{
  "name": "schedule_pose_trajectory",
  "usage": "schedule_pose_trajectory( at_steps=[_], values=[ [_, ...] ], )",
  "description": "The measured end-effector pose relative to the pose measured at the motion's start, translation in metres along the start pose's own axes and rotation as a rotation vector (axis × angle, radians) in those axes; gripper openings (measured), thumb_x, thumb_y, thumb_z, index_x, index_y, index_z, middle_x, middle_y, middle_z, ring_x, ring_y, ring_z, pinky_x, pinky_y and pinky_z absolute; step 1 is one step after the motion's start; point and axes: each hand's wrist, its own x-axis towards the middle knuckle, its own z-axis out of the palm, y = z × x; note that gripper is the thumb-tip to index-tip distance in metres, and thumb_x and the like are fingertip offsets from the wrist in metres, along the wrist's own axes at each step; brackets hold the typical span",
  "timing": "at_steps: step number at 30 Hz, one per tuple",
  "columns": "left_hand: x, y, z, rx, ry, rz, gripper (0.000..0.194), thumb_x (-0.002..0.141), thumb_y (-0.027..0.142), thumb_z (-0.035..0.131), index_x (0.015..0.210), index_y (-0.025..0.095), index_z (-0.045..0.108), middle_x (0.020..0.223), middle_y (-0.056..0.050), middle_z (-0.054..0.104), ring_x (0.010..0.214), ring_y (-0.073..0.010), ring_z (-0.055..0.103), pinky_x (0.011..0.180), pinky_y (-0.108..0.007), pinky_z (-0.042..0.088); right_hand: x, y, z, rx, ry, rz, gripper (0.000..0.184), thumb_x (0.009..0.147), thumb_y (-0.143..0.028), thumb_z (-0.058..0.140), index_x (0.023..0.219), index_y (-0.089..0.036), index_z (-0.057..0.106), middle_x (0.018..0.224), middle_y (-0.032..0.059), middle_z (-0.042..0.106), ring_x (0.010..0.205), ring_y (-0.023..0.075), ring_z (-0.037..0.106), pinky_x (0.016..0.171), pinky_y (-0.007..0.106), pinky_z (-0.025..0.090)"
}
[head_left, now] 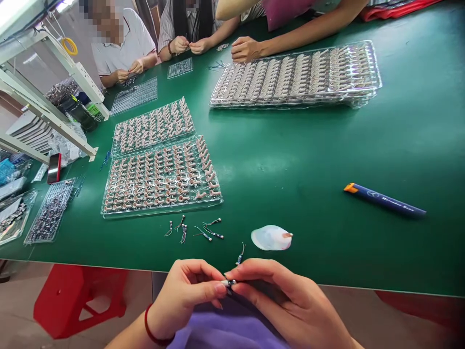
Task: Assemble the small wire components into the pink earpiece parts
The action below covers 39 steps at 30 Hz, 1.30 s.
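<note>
My left hand [198, 291] and my right hand [276, 295] meet at the table's near edge. Both pinch one small white-and-dark part [228, 282] between thumb and fingertips; its exact kind is too small to make out. Just beyond my right fingertips lies a small wired component [240, 254]. Several similar small boards with thin wires [184, 233] are scattered on the green table to the left. A whitish translucent blob [269, 238] with a brownish tip at its right end rests ahead of my right hand.
Clear trays of beige earbud-like shells [162, 179] stand at left centre. A stack of filled trays [298, 77] lies at the back, under a co-worker's hand [245, 50]. Other people work at the far left. A blue orange-tipped stick [385, 199] lies right; a red stool [72, 300] stands below.
</note>
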Motion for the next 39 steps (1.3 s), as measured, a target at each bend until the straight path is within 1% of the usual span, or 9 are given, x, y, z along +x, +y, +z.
schedule_pose_trajectory(
  at_steps=[5, 12, 18, 20, 22, 27, 32, 36, 39],
  values=[
    [-0.001, 0.002, 0.001, 0.045, 0.037, -0.008, 0.031, 0.056, 0.034, 0.090, 0.067, 0.012, 0.072, 0.062, -0.002, 0.067, 0.050, -0.0075, 0.054, 0.051, -0.020, 0.046, -0.001, 0.001, 0.002, -0.079, 0.025, -0.071, 0.008, 0.085, -0.021, 0.069, 0.092, -0.025, 0.067, 0.078, -0.0028, 0.078, 0.065, 0.0107, 0.074, 0.064, 0.011, 0.059],
    [-0.003, 0.003, 0.003, 0.095, 0.051, -0.020, 0.034, 0.055, 0.037, 0.090, 0.066, 0.012, 0.070, 0.060, -0.002, 0.066, 0.051, -0.0077, 0.054, 0.051, -0.019, 0.042, -0.007, 0.007, 0.004, -0.090, 0.043, -0.115, 0.009, 0.089, -0.025, 0.066, 0.097, -0.025, 0.068, 0.082, -0.0004, 0.079, 0.063, 0.0146, 0.076, 0.064, 0.015, 0.062],
    [-0.003, 0.002, 0.006, 0.094, 0.053, 0.017, 0.034, 0.055, 0.036, 0.090, 0.063, 0.012, 0.068, 0.056, 0.000, 0.063, 0.049, -0.0056, 0.048, 0.050, -0.019, 0.035, -0.004, 0.006, 0.001, -0.151, 0.058, -0.211, 0.014, 0.088, -0.021, 0.067, 0.100, -0.029, 0.068, 0.081, -0.0038, 0.079, 0.064, 0.0120, 0.075, 0.064, 0.012, 0.060],
    [-0.003, 0.001, 0.006, 0.085, 0.046, 0.031, 0.033, 0.056, 0.035, 0.090, 0.064, 0.012, 0.069, 0.058, 0.000, 0.064, 0.050, -0.0056, 0.048, 0.051, -0.019, 0.035, -0.001, 0.004, 0.000, -0.142, 0.023, -0.206, 0.014, 0.088, -0.019, 0.067, 0.098, -0.029, 0.070, 0.078, -0.0040, 0.078, 0.063, 0.0111, 0.074, 0.063, 0.012, 0.059],
    [-0.003, 0.000, 0.006, 0.079, 0.032, 0.036, 0.032, 0.057, 0.035, 0.090, 0.065, 0.012, 0.070, 0.058, 0.000, 0.064, 0.051, -0.0058, 0.049, 0.051, -0.019, 0.035, 0.001, 0.003, -0.002, -0.099, -0.024, -0.193, 0.015, 0.088, -0.019, 0.066, 0.098, -0.028, 0.072, 0.079, -0.0022, 0.078, 0.064, 0.0116, 0.074, 0.062, 0.013, 0.059],
    [-0.003, -0.002, 0.004, 0.052, 0.019, 0.012, 0.033, 0.056, 0.037, 0.090, 0.069, 0.012, 0.072, 0.060, -0.001, 0.066, 0.051, -0.0065, 0.052, 0.052, -0.019, 0.038, 0.004, 0.004, -0.002, 0.045, -0.099, -0.109, 0.012, 0.090, -0.026, 0.065, 0.093, -0.027, 0.077, 0.083, 0.0040, 0.076, 0.069, 0.0148, 0.073, 0.062, 0.018, 0.060],
    [-0.004, -0.001, 0.005, 0.047, 0.023, 0.002, 0.033, 0.055, 0.036, 0.091, 0.068, 0.012, 0.072, 0.062, -0.002, 0.067, 0.052, -0.0074, 0.054, 0.053, -0.020, 0.040, 0.003, 0.007, -0.001, 0.182, -0.098, -0.054, 0.011, 0.085, -0.023, 0.070, 0.091, -0.028, 0.078, 0.082, 0.0042, 0.077, 0.069, 0.0164, 0.074, 0.063, 0.021, 0.062],
    [-0.005, -0.002, 0.005, 0.040, 0.018, -0.013, 0.033, 0.055, 0.036, 0.091, 0.068, 0.012, 0.072, 0.061, -0.002, 0.067, 0.050, -0.0073, 0.053, 0.052, -0.020, 0.040, 0.003, 0.007, 0.000, 0.238, -0.088, -0.015, 0.009, 0.083, -0.024, 0.073, 0.087, -0.027, 0.080, 0.080, 0.0055, 0.077, 0.067, 0.0173, 0.074, 0.060, 0.021, 0.062],
    [-0.004, -0.003, 0.004, 0.017, 0.001, -0.033, 0.034, 0.053, 0.037, 0.091, 0.068, 0.012, 0.072, 0.064, -0.003, 0.069, 0.050, -0.0083, 0.055, 0.052, -0.021, 0.043, 0.002, 0.006, 0.001, 0.275, -0.073, 0.012, 0.008, 0.081, -0.024, 0.074, 0.086, -0.027, 0.080, 0.078, 0.0058, 0.077, 0.066, 0.0172, 0.074, 0.059, 0.021, 0.061]
  ],
)
